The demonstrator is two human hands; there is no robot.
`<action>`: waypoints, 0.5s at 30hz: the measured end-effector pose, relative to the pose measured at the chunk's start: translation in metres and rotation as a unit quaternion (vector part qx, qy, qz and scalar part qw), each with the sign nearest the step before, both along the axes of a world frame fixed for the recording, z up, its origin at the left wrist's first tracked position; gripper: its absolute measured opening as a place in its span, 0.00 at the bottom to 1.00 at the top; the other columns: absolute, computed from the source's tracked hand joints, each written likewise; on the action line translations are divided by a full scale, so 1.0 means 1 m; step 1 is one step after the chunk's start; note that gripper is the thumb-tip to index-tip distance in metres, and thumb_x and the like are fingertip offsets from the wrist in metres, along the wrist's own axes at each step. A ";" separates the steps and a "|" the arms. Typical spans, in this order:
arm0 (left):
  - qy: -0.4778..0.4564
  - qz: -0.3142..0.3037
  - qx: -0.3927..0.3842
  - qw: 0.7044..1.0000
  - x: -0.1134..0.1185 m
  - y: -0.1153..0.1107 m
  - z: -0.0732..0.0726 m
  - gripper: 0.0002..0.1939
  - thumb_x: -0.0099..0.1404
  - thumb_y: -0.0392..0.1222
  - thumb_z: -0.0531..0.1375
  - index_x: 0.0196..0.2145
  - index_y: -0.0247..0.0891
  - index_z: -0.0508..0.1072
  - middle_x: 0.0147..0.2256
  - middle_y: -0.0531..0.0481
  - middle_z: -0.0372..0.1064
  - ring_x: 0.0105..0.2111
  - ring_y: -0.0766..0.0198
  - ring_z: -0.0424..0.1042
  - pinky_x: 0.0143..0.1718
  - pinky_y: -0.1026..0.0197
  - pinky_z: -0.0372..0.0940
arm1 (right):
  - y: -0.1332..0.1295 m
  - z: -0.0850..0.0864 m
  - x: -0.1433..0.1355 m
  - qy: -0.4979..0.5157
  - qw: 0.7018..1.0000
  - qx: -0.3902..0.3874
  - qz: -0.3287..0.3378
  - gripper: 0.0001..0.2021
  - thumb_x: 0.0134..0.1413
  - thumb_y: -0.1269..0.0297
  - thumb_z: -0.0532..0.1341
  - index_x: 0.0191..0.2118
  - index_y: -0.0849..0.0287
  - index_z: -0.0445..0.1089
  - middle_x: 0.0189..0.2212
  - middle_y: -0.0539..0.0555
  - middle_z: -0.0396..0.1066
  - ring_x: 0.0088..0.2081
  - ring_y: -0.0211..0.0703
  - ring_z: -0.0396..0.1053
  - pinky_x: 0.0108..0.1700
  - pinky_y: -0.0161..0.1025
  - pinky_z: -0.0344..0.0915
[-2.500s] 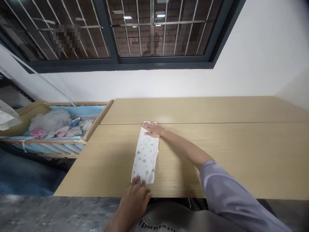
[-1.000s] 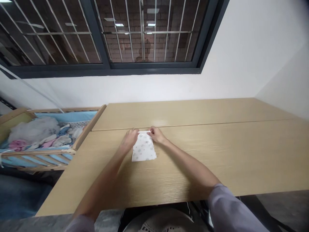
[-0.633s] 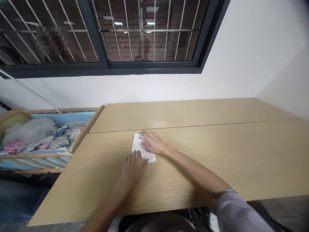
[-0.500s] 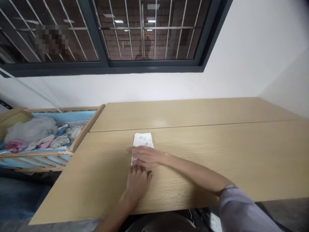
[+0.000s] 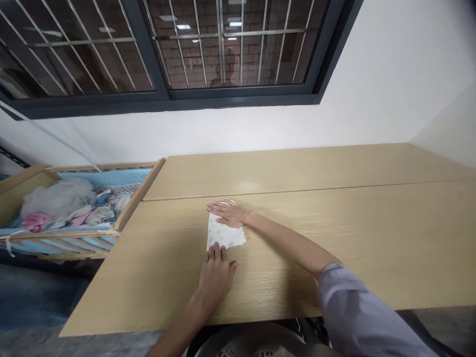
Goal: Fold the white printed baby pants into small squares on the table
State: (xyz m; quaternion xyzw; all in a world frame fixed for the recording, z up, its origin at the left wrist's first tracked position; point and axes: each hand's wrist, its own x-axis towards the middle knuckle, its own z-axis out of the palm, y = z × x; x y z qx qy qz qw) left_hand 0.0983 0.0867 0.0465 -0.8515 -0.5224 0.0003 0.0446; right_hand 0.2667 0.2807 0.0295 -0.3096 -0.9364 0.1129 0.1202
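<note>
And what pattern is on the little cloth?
The cloth is white with small scattered prints, some green, seen best in the head view.

On a long, pale wooden table (image 5: 334, 238) lay a folded, white patterned cloth (image 5: 225, 235) — the bare right hand (image 5: 229, 214) flat across its far end, the bare left hand (image 5: 216, 275) touching its near edge. A blue-lined wooden cot (image 5: 142, 196) holding crumpled fabrics (image 5: 59, 198) stood at left.

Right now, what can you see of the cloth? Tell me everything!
The cloth is white with small green prints and looks like thin fabric. It lies flat on the table, seemingly folded, its near right corner uneven. The right hand lies across its far end; the left hand touches its near edge.
</note>
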 end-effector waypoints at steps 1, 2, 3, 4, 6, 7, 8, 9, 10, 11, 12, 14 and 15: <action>-0.003 0.001 0.000 1.000 0.000 0.000 -0.001 0.27 0.72 0.48 0.54 0.59 0.24 0.69 0.60 0.24 0.65 0.60 0.38 0.68 0.55 0.44 0.67 | 0.001 0.002 0.000 -0.006 1.000 -0.003 0.001 0.29 0.72 0.52 0.47 0.73 0.51 0.46 0.72 0.53 0.46 0.73 0.46 0.41 0.72 0.51 0.37; -0.008 0.002 0.001 1.000 0.001 0.000 -0.002 0.27 0.72 0.49 0.54 0.59 0.25 0.69 0.60 0.25 0.66 0.60 0.39 0.68 0.55 0.44 0.66 | 0.001 0.004 0.000 -0.010 1.000 -0.006 0.001 0.29 0.72 0.52 0.46 0.73 0.52 0.45 0.72 0.54 0.45 0.73 0.46 0.40 0.72 0.51 0.36; -0.015 0.004 0.000 1.000 0.001 0.001 -0.001 0.26 0.72 0.49 0.54 0.59 0.25 0.70 0.59 0.25 0.66 0.59 0.39 0.68 0.56 0.44 0.66 | -0.002 0.006 0.000 -0.011 1.000 -0.009 -0.002 0.30 0.72 0.52 0.46 0.74 0.54 0.44 0.73 0.54 0.44 0.73 0.46 0.39 0.72 0.50 0.35; -0.024 0.004 -0.003 1.000 0.000 0.002 0.001 0.26 0.72 0.49 0.54 0.58 0.26 0.70 0.59 0.26 0.67 0.59 0.39 0.68 0.56 0.44 0.66 | -0.007 0.010 0.000 -0.008 1.000 -0.011 -0.007 0.30 0.72 0.51 0.45 0.74 0.56 0.44 0.73 0.56 0.42 0.74 0.47 0.38 0.73 0.50 0.35; -0.050 -0.010 -0.019 0.999 -0.004 0.007 0.008 0.22 0.72 0.48 0.54 0.55 0.29 0.73 0.57 0.29 0.70 0.59 0.42 0.68 0.55 0.45 0.66 | -0.022 0.019 0.002 0.013 1.000 -0.006 -0.022 0.32 0.72 0.50 0.44 0.74 0.60 0.44 0.73 0.59 0.41 0.74 0.50 0.37 0.72 0.51 0.36; -0.066 -0.024 -0.035 0.997 -0.009 0.011 0.013 0.19 0.73 0.46 0.53 0.53 0.32 0.74 0.55 0.32 0.72 0.58 0.44 0.70 0.55 0.46 0.67 | -0.032 0.023 0.004 0.027 0.999 0.002 -0.031 0.32 0.72 0.50 0.45 0.73 0.61 0.46 0.73 0.61 0.41 0.73 0.52 0.39 0.71 0.53 0.39; -0.085 -0.039 -0.051 0.994 -0.015 0.015 0.017 0.17 0.73 0.44 0.52 0.50 0.35 0.76 0.53 0.35 0.74 0.56 0.47 0.71 0.54 0.47 0.67 | -0.045 0.028 0.006 0.038 0.998 0.012 -0.039 0.31 0.71 0.49 0.46 0.72 0.61 0.49 0.73 0.62 0.44 0.72 0.54 0.42 0.70 0.54 0.42; -0.103 -0.054 -0.065 0.991 -0.022 0.019 0.022 0.15 0.74 0.42 0.51 0.48 0.38 0.77 0.52 0.39 0.75 0.55 0.49 0.72 0.54 0.48 0.67 | -0.058 0.032 0.010 0.047 0.998 0.021 -0.047 0.30 0.71 0.49 0.48 0.70 0.60 0.54 0.71 0.63 0.50 0.70 0.56 0.47 0.68 0.55 0.46; -0.120 -0.064 -0.073 0.988 -0.030 0.024 0.024 0.15 0.74 0.40 0.50 0.47 0.40 0.77 0.51 0.42 0.76 0.53 0.51 0.73 0.55 0.49 0.67 | -0.073 0.035 0.014 0.052 0.997 0.028 -0.054 0.28 0.70 0.49 0.50 0.67 0.59 0.59 0.67 0.64 0.56 0.67 0.57 0.53 0.66 0.56 0.50; -0.133 -0.067 -0.073 0.986 -0.038 0.028 0.025 0.15 0.74 0.39 0.50 0.47 0.41 0.77 0.51 0.44 0.76 0.53 0.53 0.73 0.55 0.49 0.67 | -0.088 0.036 0.018 0.054 0.996 0.033 -0.063 0.26 0.69 0.48 0.52 0.64 0.58 0.64 0.62 0.64 0.62 0.62 0.57 0.58 0.63 0.56 0.53; -0.142 -0.066 -0.066 0.986 -0.046 0.032 0.024 0.15 0.74 0.39 0.50 0.48 0.41 0.76 0.51 0.44 0.76 0.53 0.53 0.73 0.56 0.48 0.66 | -0.103 0.035 0.023 0.054 0.995 0.035 -0.072 0.25 0.67 0.48 0.55 0.60 0.58 0.68 0.57 0.64 0.67 0.58 0.57 0.62 0.60 0.56 0.56; -0.154 -0.060 -0.041 0.985 -0.059 0.038 0.017 0.15 0.74 0.40 0.51 0.51 0.40 0.75 0.53 0.44 0.75 0.54 0.52 0.73 0.56 0.47 0.66 | -0.130 0.028 0.032 0.055 0.993 0.038 -0.096 0.22 0.65 0.48 0.58 0.55 0.59 0.71 0.49 0.62 0.70 0.52 0.55 0.64 0.57 0.55 0.57; -0.160 -0.058 -0.029 0.985 -0.063 0.040 0.012 0.15 0.74 0.40 0.51 0.51 0.40 0.75 0.53 0.43 0.75 0.54 0.52 0.73 0.56 0.47 0.67 | -0.141 0.024 0.035 0.058 0.991 0.041 -0.110 0.20 0.65 0.50 0.58 0.54 0.59 0.71 0.48 0.62 0.70 0.51 0.55 0.64 0.56 0.55 0.56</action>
